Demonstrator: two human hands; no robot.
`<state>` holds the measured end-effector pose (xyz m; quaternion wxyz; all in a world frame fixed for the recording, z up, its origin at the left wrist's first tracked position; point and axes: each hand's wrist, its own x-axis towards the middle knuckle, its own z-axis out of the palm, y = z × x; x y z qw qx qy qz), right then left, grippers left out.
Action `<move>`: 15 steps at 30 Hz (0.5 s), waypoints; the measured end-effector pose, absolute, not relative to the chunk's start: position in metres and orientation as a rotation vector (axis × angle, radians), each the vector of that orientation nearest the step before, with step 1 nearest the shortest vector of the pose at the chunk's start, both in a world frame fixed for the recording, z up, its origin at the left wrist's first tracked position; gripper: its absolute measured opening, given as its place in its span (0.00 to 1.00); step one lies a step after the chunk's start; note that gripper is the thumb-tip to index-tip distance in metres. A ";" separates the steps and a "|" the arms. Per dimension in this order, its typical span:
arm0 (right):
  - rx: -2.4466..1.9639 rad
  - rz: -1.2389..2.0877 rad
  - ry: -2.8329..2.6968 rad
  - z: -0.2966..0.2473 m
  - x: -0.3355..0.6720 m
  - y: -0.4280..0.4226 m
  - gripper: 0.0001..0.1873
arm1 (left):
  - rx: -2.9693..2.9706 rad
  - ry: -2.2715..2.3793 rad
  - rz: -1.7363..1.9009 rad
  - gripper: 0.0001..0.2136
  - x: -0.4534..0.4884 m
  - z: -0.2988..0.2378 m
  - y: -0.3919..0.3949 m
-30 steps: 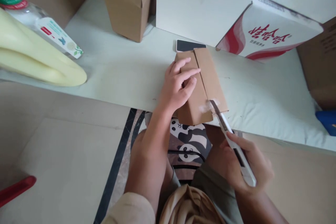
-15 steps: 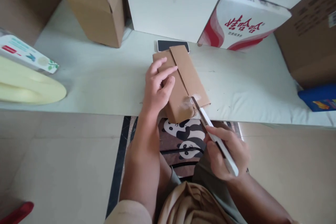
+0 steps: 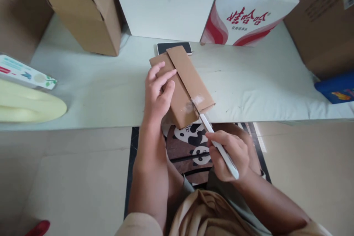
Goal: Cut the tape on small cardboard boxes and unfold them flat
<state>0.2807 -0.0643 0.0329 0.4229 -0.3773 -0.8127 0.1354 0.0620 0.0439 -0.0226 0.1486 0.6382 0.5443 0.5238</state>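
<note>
A small brown cardboard box (image 3: 181, 81) lies at a slant on the cloth-covered table, its near end by the front edge. Clear tape (image 3: 190, 106) crosses the seam between its flaps near that end. My left hand (image 3: 159, 90) rests on the box's left part, fingers spread over the top and holding nothing between them. In my right hand (image 3: 231, 153) is a white-handled utility knife (image 3: 219, 143), gripped with the fingers wrapped round it. Its blade reaches the taped seam at the near end; how deep the tip sits I cannot tell.
Behind the box lies a dark-screened phone (image 3: 174, 48). A tall open carton (image 3: 83, 22), a white box (image 3: 166, 3) and a red-and-white carton (image 3: 246, 16) stand at the back. A pale yellow object (image 3: 30, 101) lies left, a blue package (image 3: 336, 87) right.
The knife blade has shifted to lie more in line with the seam, at the tape. My left hand keeps its place on the box. The whole view has turned slightly.
</note>
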 end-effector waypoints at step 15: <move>-0.897 0.329 -2.136 0.020 0.277 -0.056 0.14 | 1.861 1.589 1.497 0.17 0.061 -0.021 0.042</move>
